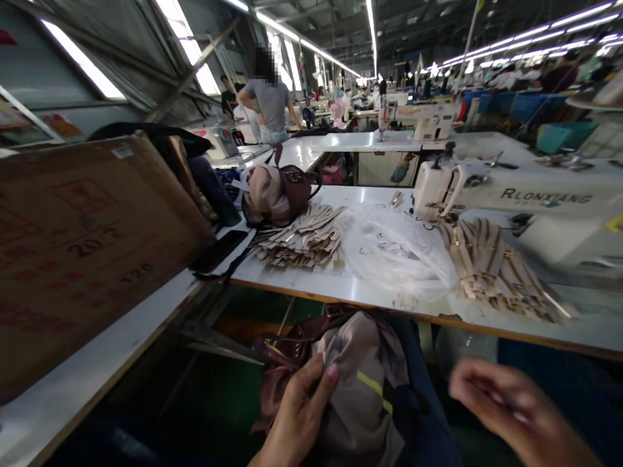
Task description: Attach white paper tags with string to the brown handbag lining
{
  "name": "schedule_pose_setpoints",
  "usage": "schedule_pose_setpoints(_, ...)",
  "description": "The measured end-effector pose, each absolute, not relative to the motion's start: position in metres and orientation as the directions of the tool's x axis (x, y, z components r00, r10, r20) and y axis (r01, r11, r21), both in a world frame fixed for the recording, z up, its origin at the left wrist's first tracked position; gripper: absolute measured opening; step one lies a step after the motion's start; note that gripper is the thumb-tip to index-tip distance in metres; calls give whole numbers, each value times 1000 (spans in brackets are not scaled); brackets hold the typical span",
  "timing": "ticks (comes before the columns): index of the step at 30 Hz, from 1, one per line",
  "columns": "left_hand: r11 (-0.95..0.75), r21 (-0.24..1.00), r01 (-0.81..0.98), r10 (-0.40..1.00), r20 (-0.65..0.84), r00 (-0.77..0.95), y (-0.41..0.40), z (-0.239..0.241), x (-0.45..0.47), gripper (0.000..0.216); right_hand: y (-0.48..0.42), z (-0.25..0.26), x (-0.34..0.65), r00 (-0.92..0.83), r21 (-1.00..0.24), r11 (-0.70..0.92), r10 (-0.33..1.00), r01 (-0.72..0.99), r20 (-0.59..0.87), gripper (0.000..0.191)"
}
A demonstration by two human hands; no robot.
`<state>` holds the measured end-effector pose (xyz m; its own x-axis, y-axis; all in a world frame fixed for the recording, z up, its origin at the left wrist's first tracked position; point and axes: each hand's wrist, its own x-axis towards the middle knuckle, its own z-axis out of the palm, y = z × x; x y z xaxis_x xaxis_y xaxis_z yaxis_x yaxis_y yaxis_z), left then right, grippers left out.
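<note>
A handbag (280, 389) of dark maroon leather-like material lies on my lap, with its grey-beige lining (357, 344) pulled outward. A narrow yellow strip (374, 384) runs across that lining. My left hand (306, 402) is closed, pinching a fold of the lining between thumb and fingers. Off to the right, apart from the bag and below the table edge, my right hand (501, 395) is blurred with its fingers curled in. Whatever it may hold cannot be made out.
On the white table (272, 280) lie a pile of zipper strips (302, 240), a clear plastic bag (399, 253) with small dark pieces, and more zipper strips (501, 269) by a sewing machine (511, 188). Another handbag (277, 194) sits behind. A large cardboard box (97, 253) stands left.
</note>
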<state>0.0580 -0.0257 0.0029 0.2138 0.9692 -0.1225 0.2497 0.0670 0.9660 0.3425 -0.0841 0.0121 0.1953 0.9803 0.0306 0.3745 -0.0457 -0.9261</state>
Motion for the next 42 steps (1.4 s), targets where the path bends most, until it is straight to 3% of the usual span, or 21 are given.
schedule_pose_setpoints(3,184,980,75,927,-198,319,-30,7,46,28,-45,2,277,26,-936,40,998,349,53,26)
schedule_pose_setpoints(4,225,974,14,912,-216,349,-32,8,43,28,-33,1,260,13,-925,136,989,356,150,30)
schedule_pose_setpoints(6,319,940,-120,884,-249,396,-35,6,37,27,-14,1,238,-183,-862,369,928,347,324,37)
schedule_pose_setpoints(8,421,867,-267,858,-286,426,-36,0,35,26,-2,0,227,-362,-801,526,833,287,417,19)
schedule_pose_setpoints(10,493,781,-384,842,-317,437,-34,-11,36,25,4,-5,221,-387,-796,558,805,236,450,8)
schedule_pose_setpoints(15,542,716,-441,824,-349,447,-21,-36,36,31,10,-25,211,-175,-871,408,912,273,371,20)
schedule_pose_setpoints(17,508,799,-321,824,-342,453,-17,-35,36,34,12,-28,207,-136,-880,370,929,297,345,23)
schedule_pose_setpoints(20,326,945,1,857,-296,422,-15,-20,34,34,12,-21,204,-140,-880,344,939,328,315,22)
schedule_pose_setpoints(23,211,967,143,883,-251,397,-15,-7,33,34,15,-13,203,-170,-893,303,951,333,259,25)
schedule_pose_setpoints(28,366,930,-30,805,-300,512,-12,-19,30,37,20,-18,205,-243,-960,196,959,202,145,27)
schedule_pose_setpoints(31,399,912,-100,791,-287,541,-12,-30,30,36,16,-22,210,-144,-984,96,987,152,74,22)
schedule_pose_setpoints(34,398,910,-113,793,-280,541,-12,-33,30,36,0,-21,220,2,-993,32,999,114,32,44)
schedule_pose_setpoints(42,438,894,-99,775,-319,545,-14,-25,28,38,-71,-16,215,293,-919,-109,956,378,8,28)
